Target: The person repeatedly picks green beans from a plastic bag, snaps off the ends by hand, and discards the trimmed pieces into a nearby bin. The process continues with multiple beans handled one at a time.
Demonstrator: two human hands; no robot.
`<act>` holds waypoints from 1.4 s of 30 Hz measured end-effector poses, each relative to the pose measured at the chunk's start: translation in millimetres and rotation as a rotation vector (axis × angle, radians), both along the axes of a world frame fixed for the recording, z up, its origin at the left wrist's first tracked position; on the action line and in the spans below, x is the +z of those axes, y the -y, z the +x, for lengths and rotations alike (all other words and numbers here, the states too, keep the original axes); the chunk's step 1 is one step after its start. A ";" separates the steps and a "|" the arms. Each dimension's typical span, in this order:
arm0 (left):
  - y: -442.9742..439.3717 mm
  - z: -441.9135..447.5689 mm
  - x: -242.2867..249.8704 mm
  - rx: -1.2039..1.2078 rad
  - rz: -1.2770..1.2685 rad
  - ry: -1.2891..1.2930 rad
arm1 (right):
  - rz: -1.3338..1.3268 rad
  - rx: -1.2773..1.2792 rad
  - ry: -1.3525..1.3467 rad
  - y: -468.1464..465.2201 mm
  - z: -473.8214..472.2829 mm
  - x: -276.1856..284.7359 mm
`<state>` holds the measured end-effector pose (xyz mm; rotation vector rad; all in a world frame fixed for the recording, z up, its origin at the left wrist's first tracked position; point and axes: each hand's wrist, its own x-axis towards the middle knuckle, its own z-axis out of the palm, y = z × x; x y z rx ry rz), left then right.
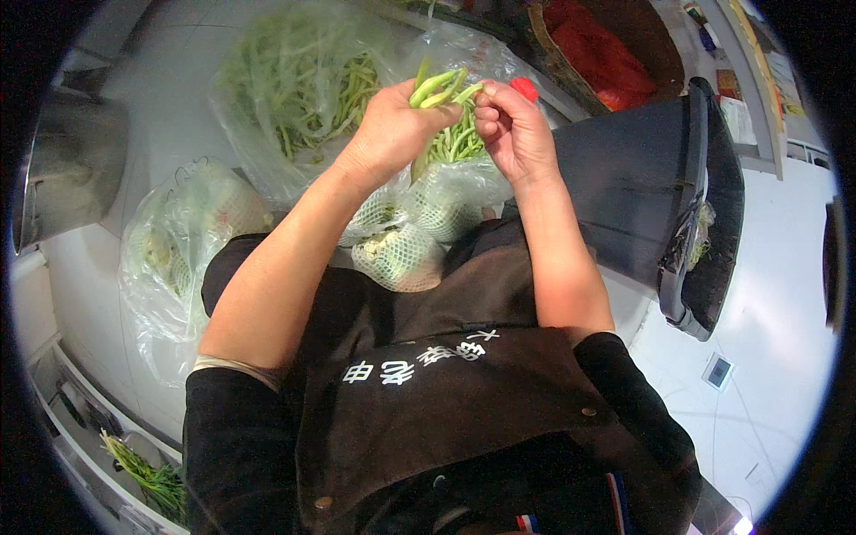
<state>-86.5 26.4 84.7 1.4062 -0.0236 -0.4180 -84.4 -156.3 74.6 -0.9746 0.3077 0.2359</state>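
Note:
My left hand [404,124] holds a small bunch of green bean pods [435,90] above an open plastic bag. Close on its right, my right hand [508,120] pinches the end of one pod between thumb and fingertips. Beneath the hands, more green beans [458,142] lie in clear plastic. A large clear bag [267,100] of green beans stands beyond my left hand. Cauliflower heads in white foam netting [398,257] rest near my lap, below the hands.
A black bin [622,180] lies or leans at the right. Another plastic bag with netted vegetables [174,247] is at the left. A brown container with red plastic [595,53] stands at the upper right. Green stalks [150,475] lie in a crate at the lower left.

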 end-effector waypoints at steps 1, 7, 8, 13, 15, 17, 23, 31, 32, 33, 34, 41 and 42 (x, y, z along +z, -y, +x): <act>-2.6 2.6 -2.3 -0.027 -0.047 -0.043 | -0.009 0.006 0.009 0.9 -0.5 1.0; -10.1 5.8 -6.7 -0.046 -0.346 -0.321 | -0.396 0.090 0.293 -6.0 -0.1 13.1; -11.3 5.3 -6.6 -0.063 -0.346 -0.330 | -0.443 0.093 0.334 -7.4 -2.6 17.1; -18.9 10.4 -9.5 -0.184 -0.383 -0.392 | -0.647 0.164 0.482 -2.5 -3.7 20.0; -16.4 8.6 -8.3 -0.141 -0.369 -0.427 | -0.680 0.179 0.503 -1.7 -4.0 23.4; -15.6 6.8 -5.9 -0.121 -0.352 -0.455 | -0.701 0.190 0.543 -0.9 -4.1 21.1; -18.6 8.5 -5.3 -0.206 -0.288 -0.434 | -0.837 0.231 0.531 3.6 -6.6 19.3; -9.6 3.4 -2.9 -0.216 0.221 -0.009 | -1.065 0.216 0.572 3.1 -10.4 13.2; -9.3 4.8 -7.8 -0.197 0.229 0.016 | -0.996 0.232 0.505 0.2 -12.0 15.6; -8.7 5.7 -10.9 -0.176 0.236 0.042 | -0.927 0.249 0.440 -1.9 -12.9 17.5; -8.6 5.7 -13.4 -0.155 0.243 0.068 | -0.739 0.231 0.352 -2.8 -12.1 18.4; -4.5 3.5 -4.8 -0.008 -0.103 -0.075 | -0.261 0.105 0.022 7.6 4.0 4.3; -8.7 8.0 -6.0 0.044 -0.191 -0.073 | -0.410 0.151 0.019 12.0 5.9 2.7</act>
